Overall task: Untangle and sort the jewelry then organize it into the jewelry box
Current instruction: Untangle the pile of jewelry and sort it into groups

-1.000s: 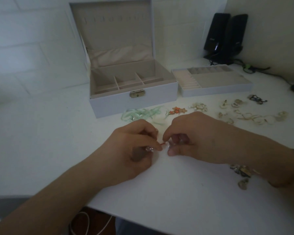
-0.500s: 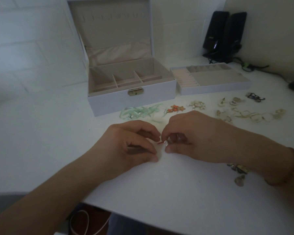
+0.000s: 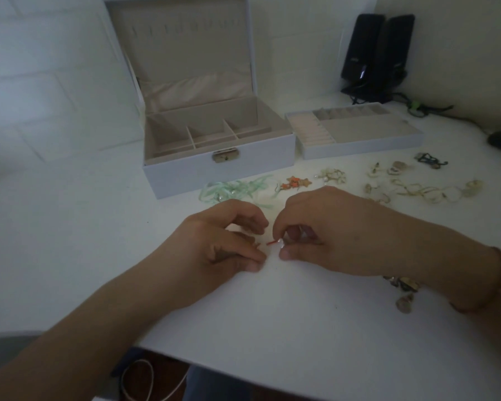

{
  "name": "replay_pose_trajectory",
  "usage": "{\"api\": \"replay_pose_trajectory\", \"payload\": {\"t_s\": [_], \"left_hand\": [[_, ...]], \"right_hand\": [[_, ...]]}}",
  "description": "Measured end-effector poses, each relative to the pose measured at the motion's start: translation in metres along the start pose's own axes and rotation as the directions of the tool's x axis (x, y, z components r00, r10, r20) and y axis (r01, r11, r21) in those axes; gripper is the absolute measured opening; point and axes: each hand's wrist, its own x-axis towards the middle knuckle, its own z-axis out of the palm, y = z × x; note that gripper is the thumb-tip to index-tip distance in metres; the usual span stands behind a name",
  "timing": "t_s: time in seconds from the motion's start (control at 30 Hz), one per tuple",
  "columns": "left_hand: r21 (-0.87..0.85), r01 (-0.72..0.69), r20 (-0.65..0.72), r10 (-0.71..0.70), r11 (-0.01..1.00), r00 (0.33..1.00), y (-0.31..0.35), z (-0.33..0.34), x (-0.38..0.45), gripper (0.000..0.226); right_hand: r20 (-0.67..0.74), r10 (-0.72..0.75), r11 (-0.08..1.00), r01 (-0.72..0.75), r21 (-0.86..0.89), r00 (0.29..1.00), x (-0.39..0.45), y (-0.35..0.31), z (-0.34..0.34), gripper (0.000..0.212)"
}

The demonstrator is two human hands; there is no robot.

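A small red piece (image 3: 272,242) with a pale bead is pinched between thumb and forefinger of the right hand (image 3: 315,230), just above the table (image 3: 272,314) near its front edge. The left hand (image 3: 223,238) is curled close beside it; whether its fingers grasp anything cannot be told. The piece is judged light, thin and easily bent or dropped, so it is best taken by the bead end with fingertips only. The jewelry box (image 3: 214,166) stands open toward the back edge, with its tray (image 3: 359,143) beside it and loose jewelry (image 3: 428,192) spread along the right side.
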Motion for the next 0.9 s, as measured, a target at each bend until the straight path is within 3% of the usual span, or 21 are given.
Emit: {"api": "replay_pose_trajectory", "payload": {"t_s": [0.27, 0.4, 0.6, 0.9], "left_hand": [[0.048, 0.048, -0.131, -0.041, 0.998, 0.99, 0.0, 0.0, 0.001, 0.018], [0.179, 0.037, -0.146, -0.01, 0.983, 0.989, 0.007, 0.002, -0.001, 0.019], [0.108, 0.087, -0.236, -0.059, 0.99, 0.97, 0.01, -0.002, -0.002, 0.012], [-0.126, 0.005, -0.018, -0.007, 0.992, 1.0, 0.008, -0.006, -0.002, 0.035]], "right_hand": [[-0.007, 0.008, 1.0, -0.008, 0.019, 1.0, -0.001, -0.002, 0.001, 0.017], [-0.002, 0.004, 1.0, -0.004, 0.011, 1.0, -0.001, -0.003, 0.001, 0.019], [0.005, 0.001, 1.0, -0.001, 0.011, 1.0, -0.001, -0.003, 0.001, 0.017], [0.016, 0.001, 1.0, -0.001, 0.002, 1.0, -0.002, -0.005, 0.001, 0.019]]}}
